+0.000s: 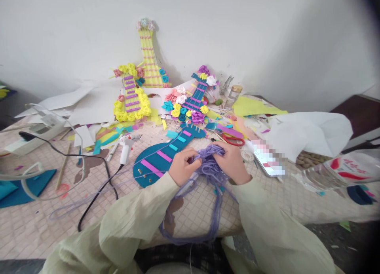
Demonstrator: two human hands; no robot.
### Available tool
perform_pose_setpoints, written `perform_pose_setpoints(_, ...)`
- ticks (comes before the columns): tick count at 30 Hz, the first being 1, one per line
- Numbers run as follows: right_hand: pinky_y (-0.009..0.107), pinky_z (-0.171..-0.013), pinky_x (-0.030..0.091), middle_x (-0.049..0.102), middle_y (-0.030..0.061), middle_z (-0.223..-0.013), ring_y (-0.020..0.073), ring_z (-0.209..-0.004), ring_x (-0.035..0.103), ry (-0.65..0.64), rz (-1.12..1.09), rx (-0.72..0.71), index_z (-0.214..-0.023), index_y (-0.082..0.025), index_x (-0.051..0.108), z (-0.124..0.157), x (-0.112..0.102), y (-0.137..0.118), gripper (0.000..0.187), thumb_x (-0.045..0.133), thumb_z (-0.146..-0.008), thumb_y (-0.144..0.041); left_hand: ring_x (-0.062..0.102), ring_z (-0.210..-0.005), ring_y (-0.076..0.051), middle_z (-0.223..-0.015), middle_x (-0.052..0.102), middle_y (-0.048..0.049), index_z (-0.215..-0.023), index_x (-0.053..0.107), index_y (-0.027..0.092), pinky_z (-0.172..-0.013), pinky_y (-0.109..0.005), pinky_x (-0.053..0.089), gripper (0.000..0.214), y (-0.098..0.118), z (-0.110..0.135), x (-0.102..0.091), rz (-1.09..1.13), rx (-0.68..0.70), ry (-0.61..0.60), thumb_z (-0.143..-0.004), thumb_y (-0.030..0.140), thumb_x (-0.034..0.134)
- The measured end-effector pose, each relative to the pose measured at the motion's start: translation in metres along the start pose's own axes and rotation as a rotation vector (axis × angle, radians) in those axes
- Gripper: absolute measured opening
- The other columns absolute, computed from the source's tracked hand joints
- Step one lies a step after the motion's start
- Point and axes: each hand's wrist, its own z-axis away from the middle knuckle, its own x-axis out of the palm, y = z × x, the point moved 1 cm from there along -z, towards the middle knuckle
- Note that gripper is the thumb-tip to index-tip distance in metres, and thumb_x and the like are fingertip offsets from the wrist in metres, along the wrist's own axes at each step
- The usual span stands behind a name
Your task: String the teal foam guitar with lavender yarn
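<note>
A tangled bundle of purple yarn point(210, 163) is held between my two hands over the table's front part. My left hand point(184, 166) pinches strands at the bundle's left side. On the other side, my right hand point(233, 163) has its fingers closed on the top of the bundle. Loose loops of the yarn hang down past the table's front edge. Just left of my hands lies a blue guitar-shaped cutout point(151, 155) with pink and light-blue strips and small pegs. One purple strand runs along its length.
Decorated guitar shapes, one yellow point(147, 54) and one blue point(194, 97), lean at the wall. A glue gun point(126, 149) with a black cord stands left. Red-handled scissors point(233, 139), a phone point(268, 161) and a plastic bottle point(335, 172) lie right. Paper scraps litter the back.
</note>
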Motion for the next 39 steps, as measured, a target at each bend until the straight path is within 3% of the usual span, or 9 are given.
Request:
perform_pose_setpoints(3, 0.033, -0.078, 0.046, 0.067, 0.0036, -0.085, 0.0195, -0.081, 0.061, 0.076, -0.080, 0.104, -0.085, -0.017, 0.065, -0.007, -0.003, 0.013, 0.025, 0.051, -0.064, -0.014, 0.037, -0.054, -0.009, -0.081, 0.054, -0.0015, -0.086, 0.059, 0.015, -0.053, -0.023, 0.031, 0.021, -0.002, 0.001, -0.004, 0.103, -0.055, 0.012, -0.076, 0.031, 0.050)
perform_pose_setpoints(7, 0.037, -0.082, 0.046, 0.066, 0.0044, -0.091, 0.0210, -0.087, 0.060, 0.114, -0.225, 0.244, -0.091, -0.016, 0.063, -0.014, -0.012, 0.034, 0.029, 0.057, -0.062, -0.019, 0.034, -0.047, -0.005, -0.102, 0.051, -0.0049, -0.117, 0.044, 0.018, -0.047, -0.022, 0.032, 0.041, -0.004, 0.008, -0.018, 0.180, -0.173, 0.050, -0.078, 0.033, 0.047)
perform_pose_setpoints(10, 0.038, -0.085, 0.044, 0.065, 0.0046, -0.093, 0.0210, -0.090, 0.059, 0.123, -0.197, 0.170, -0.091, -0.017, 0.062, -0.015, -0.018, 0.037, 0.030, 0.057, -0.062, -0.016, 0.035, -0.047, -0.005, -0.098, 0.055, -0.0046, -0.110, 0.049, 0.017, -0.046, -0.021, 0.032, 0.036, -0.002, 0.011, -0.028, 0.027, -0.175, 0.052, -0.076, 0.029, 0.050)
perform_pose_setpoints(14, 0.038, -0.087, 0.043, 0.062, 0.0056, -0.097, 0.0216, -0.093, 0.056, 0.173, 0.016, -0.063, -0.095, -0.018, 0.060, -0.012, -0.018, 0.028, 0.036, 0.054, -0.060, -0.008, 0.041, -0.049, -0.009, -0.064, 0.060, 0.0001, -0.077, 0.063, 0.016, -0.047, -0.021, 0.030, 0.016, 0.005, 0.011, -0.032, -0.262, -0.143, -0.138, -0.075, 0.027, 0.051)
perform_pose_setpoints(18, 0.038, -0.089, 0.041, 0.059, 0.0089, -0.097, 0.0235, -0.097, 0.053, 0.166, 0.260, -0.224, -0.095, -0.017, 0.060, -0.012, -0.017, 0.036, 0.040, 0.047, -0.061, -0.003, 0.041, -0.048, -0.009, -0.050, 0.052, 0.0019, -0.059, 0.060, 0.015, -0.046, -0.021, 0.030, 0.027, 0.016, 0.016, -0.036, -0.262, -0.113, -0.180, -0.078, 0.028, 0.047)
perform_pose_setpoints(23, 0.039, -0.083, 0.044, 0.061, 0.0097, -0.088, 0.0232, -0.089, 0.055, 0.206, 0.296, -0.195, -0.087, -0.015, 0.061, -0.019, -0.026, 0.066, 0.030, 0.045, -0.064, -0.006, 0.046, -0.049, -0.010, -0.055, 0.057, -0.0008, -0.060, 0.060, 0.014, -0.045, -0.021, 0.033, 0.027, 0.024, 0.032, -0.055, -0.119, -0.144, -0.095, -0.077, 0.032, 0.049)
perform_pose_setpoints(28, 0.037, -0.081, 0.045, 0.064, 0.0066, -0.086, 0.0211, -0.084, 0.058, 0.150, 0.204, -0.137, -0.085, -0.017, 0.062, -0.022, -0.027, 0.070, 0.028, 0.047, -0.063, -0.009, 0.051, -0.053, -0.012, -0.060, 0.061, -0.0035, -0.060, 0.062, 0.015, -0.047, -0.022, 0.038, 0.026, 0.028, 0.043, -0.074, -0.081, -0.184, -0.062, -0.076, 0.032, 0.052)
perform_pose_setpoints(34, 0.036, -0.080, 0.045, 0.064, 0.0053, -0.084, 0.0212, -0.085, 0.058, 0.312, 0.239, -0.166, -0.081, -0.019, 0.063, -0.026, -0.037, 0.048, 0.025, 0.048, -0.065, -0.009, 0.048, -0.048, -0.011, -0.054, 0.058, -0.0010, -0.070, 0.063, 0.018, -0.044, -0.022, 0.037, 0.024, 0.040, 0.057, -0.079, -0.030, -0.265, -0.323, -0.079, 0.034, 0.049)
perform_pose_setpoints(39, 0.033, -0.074, 0.045, 0.067, 0.0085, -0.080, 0.0208, -0.077, 0.059, 0.544, 0.238, -0.058, -0.082, -0.013, 0.065, -0.040, -0.072, 0.031, 0.023, 0.051, -0.064, -0.012, 0.056, -0.092, -0.020, -0.094, 0.064, -0.0055, -0.068, 0.061, 0.021, -0.080, -0.033, 0.044, 0.015, 0.054, 0.062, -0.092, -0.116, -0.130, -0.073, -0.075, 0.032, 0.055)
